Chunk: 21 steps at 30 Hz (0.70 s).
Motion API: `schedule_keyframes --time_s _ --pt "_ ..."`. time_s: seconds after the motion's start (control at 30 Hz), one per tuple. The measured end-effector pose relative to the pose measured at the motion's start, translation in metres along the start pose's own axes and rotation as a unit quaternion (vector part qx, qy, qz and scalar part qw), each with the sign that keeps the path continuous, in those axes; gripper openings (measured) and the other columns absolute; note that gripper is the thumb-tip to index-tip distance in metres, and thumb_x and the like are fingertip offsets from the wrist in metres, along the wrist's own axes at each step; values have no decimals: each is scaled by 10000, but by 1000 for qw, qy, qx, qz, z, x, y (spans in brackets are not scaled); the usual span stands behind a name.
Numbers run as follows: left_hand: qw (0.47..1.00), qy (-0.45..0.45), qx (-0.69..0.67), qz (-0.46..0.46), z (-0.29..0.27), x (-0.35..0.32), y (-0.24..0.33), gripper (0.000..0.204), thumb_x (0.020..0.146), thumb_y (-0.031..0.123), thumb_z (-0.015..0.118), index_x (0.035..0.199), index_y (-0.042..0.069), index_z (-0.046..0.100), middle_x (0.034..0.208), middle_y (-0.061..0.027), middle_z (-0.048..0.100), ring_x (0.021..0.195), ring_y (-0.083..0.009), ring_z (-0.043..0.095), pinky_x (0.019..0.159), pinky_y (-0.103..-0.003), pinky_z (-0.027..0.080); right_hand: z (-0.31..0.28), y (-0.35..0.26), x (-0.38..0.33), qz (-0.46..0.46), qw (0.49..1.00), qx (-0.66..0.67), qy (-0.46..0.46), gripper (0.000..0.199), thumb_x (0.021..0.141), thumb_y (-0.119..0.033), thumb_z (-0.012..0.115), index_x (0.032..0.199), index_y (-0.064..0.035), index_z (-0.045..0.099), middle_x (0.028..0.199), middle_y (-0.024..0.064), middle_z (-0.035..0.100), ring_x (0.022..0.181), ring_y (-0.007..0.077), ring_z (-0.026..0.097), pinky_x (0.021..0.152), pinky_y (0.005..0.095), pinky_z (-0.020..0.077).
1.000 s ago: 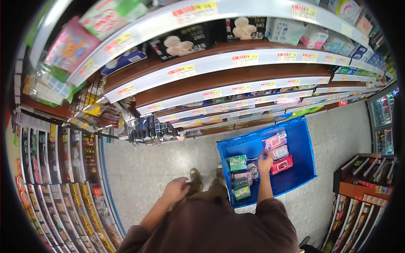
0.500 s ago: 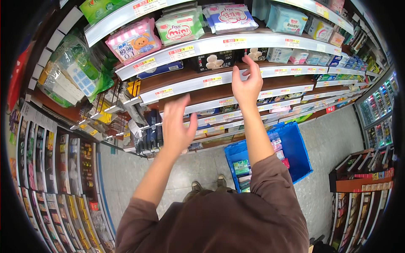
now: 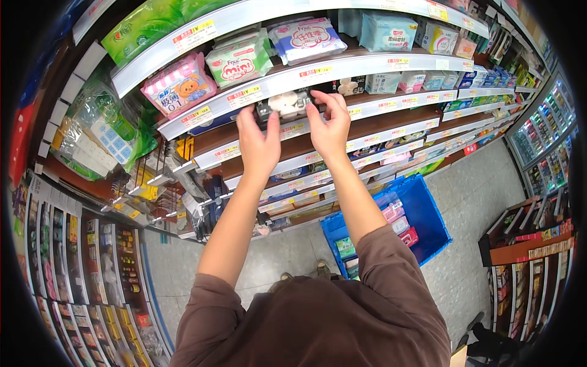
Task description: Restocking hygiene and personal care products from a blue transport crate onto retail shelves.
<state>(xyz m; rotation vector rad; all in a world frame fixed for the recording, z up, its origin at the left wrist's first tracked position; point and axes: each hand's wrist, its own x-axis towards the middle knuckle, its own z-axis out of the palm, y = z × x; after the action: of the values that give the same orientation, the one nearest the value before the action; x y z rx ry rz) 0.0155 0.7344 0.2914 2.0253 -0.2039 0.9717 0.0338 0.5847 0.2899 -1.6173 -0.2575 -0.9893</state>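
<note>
My left hand (image 3: pixel 259 142) is at the left end of a black sanitary pad pack (image 3: pixel 286 106) with white cotton puffs printed on it. At the pack's right end is my right hand (image 3: pixel 331 125), fingers curled over its edge and thumb on the front. Between them my hands grip the pack, which sits in the second shelf row, under the upper shelf's price strip. A similar black pack (image 3: pixel 351 85) stands just right of my right hand. My fingertips partly cover the ends of the held pack.
Above are a pink pack (image 3: pixel 179 84), a green-white pack (image 3: pixel 238 64), a purple-white pack (image 3: pixel 307 40) and a light-blue pack (image 3: pixel 389 32). A blue crate (image 3: pixel 431 229) holding several packs stands on the floor at right. Hooks with hanging goods (image 3: pixel 150 183) jut out at left.
Both hands, apart and holding nothing before, have come together at the black pack and taken hold of it. The view has shifted slightly.
</note>
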Motion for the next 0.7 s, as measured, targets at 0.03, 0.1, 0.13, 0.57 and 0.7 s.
schedule_keyframes --time_s 0.03,0.1,0.13,0.57,0.7 --pt "997 8 -58 -48 -2 -3 2 362 936 221 653 1165 -16 503 1097 -200 560 1020 -299 570 906 -390 450 -2 -4 -4 20 999 38 5 237 806 -44 714 1043 -34 712 835 25 575 742 108 509 657 248 425" --pt "986 -6 -133 -102 -9 -19 11 326 940 197 647 1141 -15 504 1079 -160 570 1014 -227 549 905 -352 445 -14 -10 -20 25 996 87 6 192 798 -8 729 985 -28 694 802 -9 544 713 72 476 651 237 426" --pt "970 -19 -174 -167 -17 -28 30 298 930 153 649 1133 -14 509 1065 -116 576 1012 -180 525 913 -314 432 -24 -17 -33 70 993 100 -4 169 796 -24 745 945 -25 663 786 -16 530 705 69 475 657 230 427" --pt "789 -488 -105 -359 2 -296 43 572 858 211 711 1347 34 473 1331 -220 535 1178 -322 590 905 -378 506 -253 59 -254 329 854 -245 -319 777 590 -238 798 1268 11 515 1115 236 614 1035 418 608 903 451 507" --pt "757 -608 -18 -240 -17 -303 19 509 859 236 708 1297 48 531 1260 -193 605 1102 -328 633 875 -399 527 -343 180 -331 446 786 -394 -170 847 575 -216 821 1307 -10 449 1047 250 653 971 414 651 823 468 533"
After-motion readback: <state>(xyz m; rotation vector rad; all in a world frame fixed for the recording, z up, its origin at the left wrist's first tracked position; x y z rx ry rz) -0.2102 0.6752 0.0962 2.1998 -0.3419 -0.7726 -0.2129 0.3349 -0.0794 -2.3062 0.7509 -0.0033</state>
